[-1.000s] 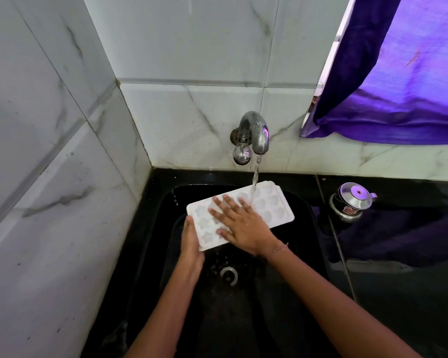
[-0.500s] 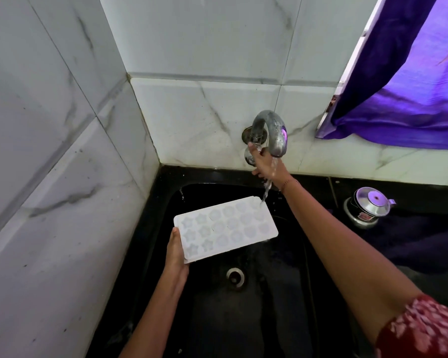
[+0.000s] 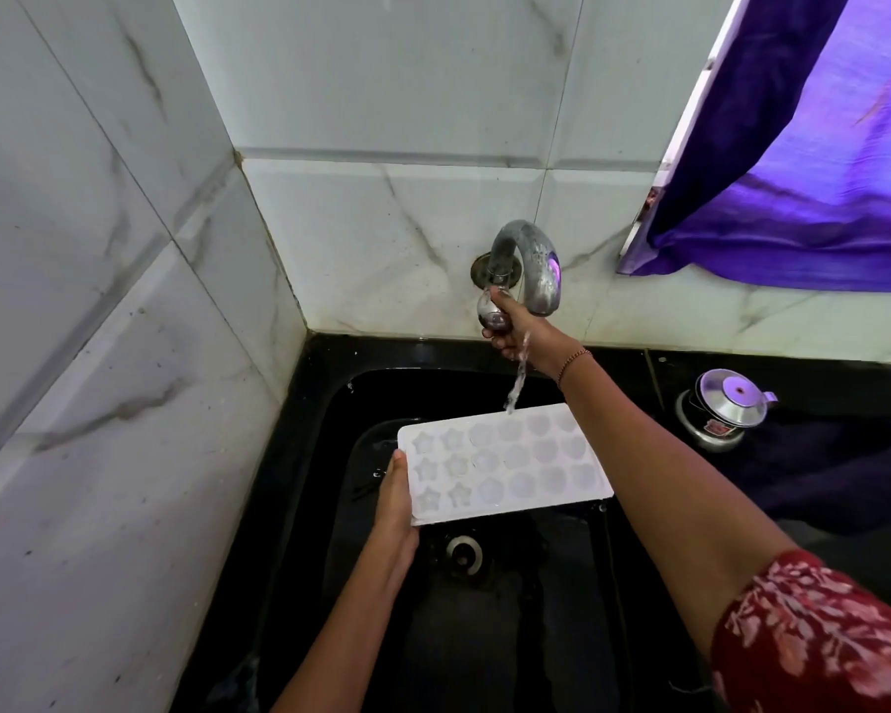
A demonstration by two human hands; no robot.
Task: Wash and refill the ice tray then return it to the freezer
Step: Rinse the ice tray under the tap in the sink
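While water runs, left hand (image 3: 394, 499) clamped on tray (image 3: 505, 463), right hand (image 3: 528, 337) around half-hidden tap knob (image 3: 491, 313).

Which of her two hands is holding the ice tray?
The left hand, gripping the white ice tray at its left edge; the right hand is on the tap knob.

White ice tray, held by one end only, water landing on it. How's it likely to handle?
The ice tray looks stiff: it juts out flat from the left hand gripping one short end, with no visible sag. It's wet under the stream from the tap, so probably slippery. As the moulds fill, the far end should get heavier and may tip.
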